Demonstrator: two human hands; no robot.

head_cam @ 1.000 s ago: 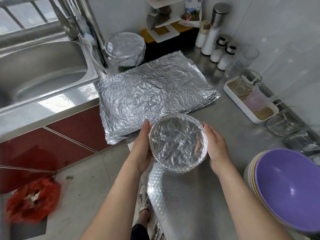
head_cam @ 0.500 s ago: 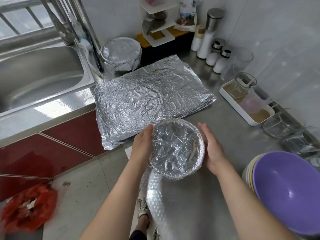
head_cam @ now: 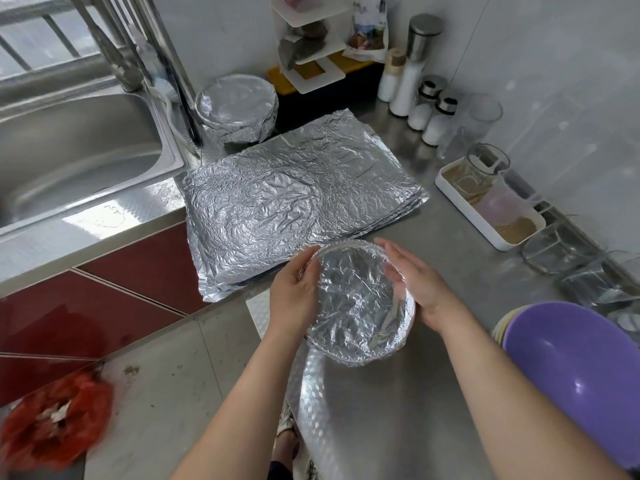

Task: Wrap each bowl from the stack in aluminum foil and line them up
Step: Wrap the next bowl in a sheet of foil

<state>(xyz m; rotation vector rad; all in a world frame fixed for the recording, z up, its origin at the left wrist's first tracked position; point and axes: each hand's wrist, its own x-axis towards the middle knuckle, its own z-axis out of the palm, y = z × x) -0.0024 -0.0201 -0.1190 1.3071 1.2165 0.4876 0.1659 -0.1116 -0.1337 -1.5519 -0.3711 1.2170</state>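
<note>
A foil-covered bowl is tilted between my hands above the steel counter's front edge. My left hand cups its left rim with curled fingers. My right hand presses its right side with straight fingers. A stack of crumpled foil sheets lies just beyond. Another wrapped bowl stands at the back beside the sink. At the right edge is the stack of bare bowls, a purple bowl on top.
A steel sink fills the left. Spice jars, a white tray with a glass jar, and glass cups line the right wall. A white rack stands at the back. A red bag lies on the floor.
The bowl has tilted and shifted slightly to the right in my hands. My left fingers have curled further over its rim. The view has moved closer.
</note>
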